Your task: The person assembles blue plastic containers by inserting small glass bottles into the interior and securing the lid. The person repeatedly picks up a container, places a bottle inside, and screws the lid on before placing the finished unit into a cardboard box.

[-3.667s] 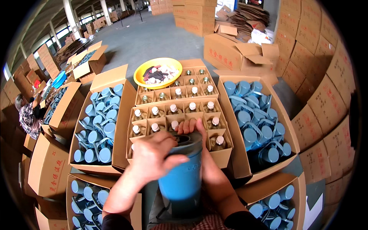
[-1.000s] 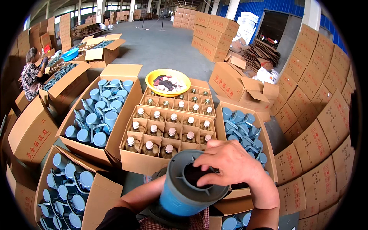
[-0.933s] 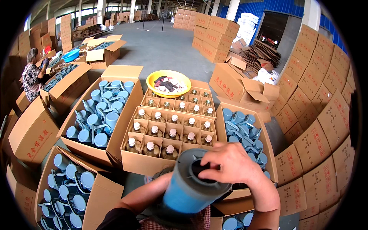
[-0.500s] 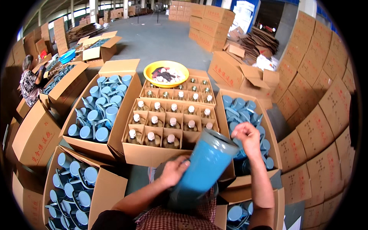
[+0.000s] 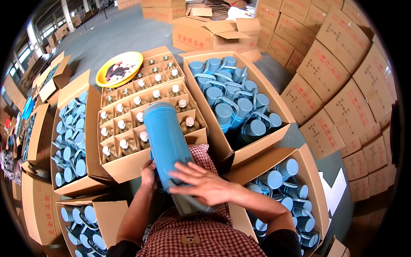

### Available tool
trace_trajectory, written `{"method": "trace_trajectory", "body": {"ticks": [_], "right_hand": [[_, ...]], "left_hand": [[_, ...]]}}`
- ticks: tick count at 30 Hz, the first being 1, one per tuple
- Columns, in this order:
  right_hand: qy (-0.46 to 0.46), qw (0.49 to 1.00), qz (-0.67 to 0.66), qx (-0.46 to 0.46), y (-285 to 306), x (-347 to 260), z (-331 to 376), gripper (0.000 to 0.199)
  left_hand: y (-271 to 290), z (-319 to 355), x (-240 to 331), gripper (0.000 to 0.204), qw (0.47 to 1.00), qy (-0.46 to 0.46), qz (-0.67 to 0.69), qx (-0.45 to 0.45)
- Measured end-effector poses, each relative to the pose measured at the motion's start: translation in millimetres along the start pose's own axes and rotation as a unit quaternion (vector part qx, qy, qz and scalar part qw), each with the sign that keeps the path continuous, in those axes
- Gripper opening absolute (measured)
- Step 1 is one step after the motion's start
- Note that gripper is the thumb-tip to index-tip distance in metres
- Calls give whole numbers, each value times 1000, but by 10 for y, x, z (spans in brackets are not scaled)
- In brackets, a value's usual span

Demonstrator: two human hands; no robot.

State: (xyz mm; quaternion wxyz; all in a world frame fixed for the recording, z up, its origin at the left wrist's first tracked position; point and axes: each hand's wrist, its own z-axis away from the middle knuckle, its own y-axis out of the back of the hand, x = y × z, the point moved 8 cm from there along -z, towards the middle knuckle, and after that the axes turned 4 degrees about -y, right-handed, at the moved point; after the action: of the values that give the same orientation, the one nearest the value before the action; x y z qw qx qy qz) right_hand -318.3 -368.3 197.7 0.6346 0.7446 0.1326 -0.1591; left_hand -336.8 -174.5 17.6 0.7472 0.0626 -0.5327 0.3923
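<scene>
A blue thermos casing [image 5: 167,139] is tilted in front of my body, its blue end pointing away and its greyish lower end near my checked apron [image 5: 192,233]. My left hand [image 5: 149,174] is closed on the casing's left side; some of its fingers are hidden. Across the front lies my right hand [image 5: 203,184], fingers spread against the surface and slightly blurred. Just beyond stands a divided carton [image 5: 128,165] with silvery glass flask liners [image 5: 122,125], which have white or pinkish stoppers.
At the far end of the liners sits a yellow basin [image 5: 136,64] of small pieces. Cartons of blue thermoses stand at far right [image 5: 274,139], near right [image 5: 319,214], left [image 5: 92,141] and near left [image 5: 109,214]. Stacked cartons [image 5: 338,55] wall the right side.
My view has swung right. The casing has turned from leaning right, grey-rimmed mouth up, to leaning left with a blue end up. My right hand has come down onto it.
</scene>
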Motion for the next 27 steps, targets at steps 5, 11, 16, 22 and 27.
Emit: {"method": "trace_trajectory", "body": {"ticks": [5, 11, 16, 22, 27], "right_hand": [[30, 998, -39, 29, 225, -37, 41, 56], [-100, 986, 95, 96, 763, 256, 97, 38], [-170, 957, 76, 224, 1188, 749, 354, 31], [-376, 711, -282, 523, 1481, 2006, 1449, 13], [-425, 623, -275, 596, 1350, 3107, 2012, 11]], "left_hand": [[-921, -93, 193, 32, 992, 39, -22, -115], [-2122, -273, 260, 13, 973, 69, -38, -215], [-2621, -461, 437, 10, 856, -256, -139, -427], [-2453, -529, 520, 49, 923, 110, -43, -365], [-2049, -702, 281, 44, 942, 130, -100, -291]]}}
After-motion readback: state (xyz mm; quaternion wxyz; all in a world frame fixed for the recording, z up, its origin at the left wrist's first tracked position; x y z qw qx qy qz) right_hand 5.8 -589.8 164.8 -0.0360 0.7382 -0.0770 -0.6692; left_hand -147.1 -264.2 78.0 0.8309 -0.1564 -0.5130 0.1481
